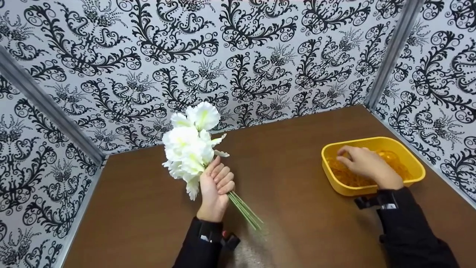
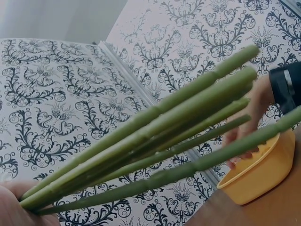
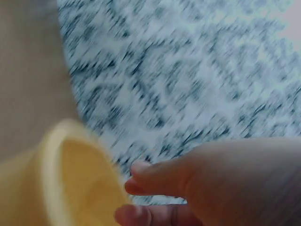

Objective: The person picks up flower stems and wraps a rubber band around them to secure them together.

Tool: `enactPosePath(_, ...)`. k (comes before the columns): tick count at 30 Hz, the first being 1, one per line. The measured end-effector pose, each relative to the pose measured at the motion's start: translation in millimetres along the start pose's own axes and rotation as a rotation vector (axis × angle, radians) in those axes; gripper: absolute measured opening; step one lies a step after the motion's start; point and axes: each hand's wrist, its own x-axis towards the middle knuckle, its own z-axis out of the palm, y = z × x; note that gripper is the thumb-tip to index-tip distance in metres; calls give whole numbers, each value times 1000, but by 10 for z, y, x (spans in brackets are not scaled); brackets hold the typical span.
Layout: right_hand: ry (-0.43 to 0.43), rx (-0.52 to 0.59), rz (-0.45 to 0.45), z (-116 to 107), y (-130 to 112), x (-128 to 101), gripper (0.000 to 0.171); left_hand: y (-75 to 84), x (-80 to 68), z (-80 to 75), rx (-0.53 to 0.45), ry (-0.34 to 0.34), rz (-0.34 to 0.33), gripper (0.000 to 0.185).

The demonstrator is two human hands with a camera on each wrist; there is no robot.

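As the head view shows, the left hand (image 1: 216,184) curls its fingers (image 1: 225,178) round thin green stems (image 1: 244,210) of ruffled white flowers (image 1: 186,147) above a brown tabletop (image 1: 290,149) and the right hand (image 1: 366,163) bends loosely over a rounded yellow tub (image 1: 347,190); the left-wrist view shows the stems fanned, the right-wrist view fingertips (image 3: 134,215) parted.

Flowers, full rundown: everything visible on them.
The flowers are a bunch of white, ruffled blooms with yellow-green centres, petals spread, looking like fabric. Several slim green stems, knobbly along their length and plastic-looking, fan out slightly toward their cut ends. The left hand grips the stems just under the blooms. In the head view the bunch leans, blooms up and left, stem ends down and right, in front of the brown table. Whether any stem touches it is unclear.
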Motion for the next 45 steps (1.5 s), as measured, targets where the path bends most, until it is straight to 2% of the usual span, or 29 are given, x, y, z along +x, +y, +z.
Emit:
enactPosePath(6,-94,13,14,223,256,25,26,15,-2,1,-14,-7,-5,52)
enactPosePath(10,-83,-9,-20,257,274,35,13,33,2,1,-31,-36,-10,51)
enactPosePath(13,-60,-38,-34,242,248,44,7,46,6,-4,-35,-43,-7,52)
enactPosePath(19,-58,-58,-8,192,202,50,8,57,7,-20,-33,-16,2,53)
enactPosePath(25,-48,-35,24,127,150,42,13,53,16,-29,-37,15,12,54)
enactPosePath(31,-59,-18,60,89,146,50,15,54,19,-32,-45,10,11,55)
enactPosePath(36,-57,20,86,69,137,47,24,54,21,-31,-45,9,12,55)
enactPosePath(41,-21,-4,45,44,144,36,22,54,18,-27,-33,10,16,54)
enactPosePath(45,-36,-6,40,-4,127,20,19,55,14,-28,-32,13,15,54)
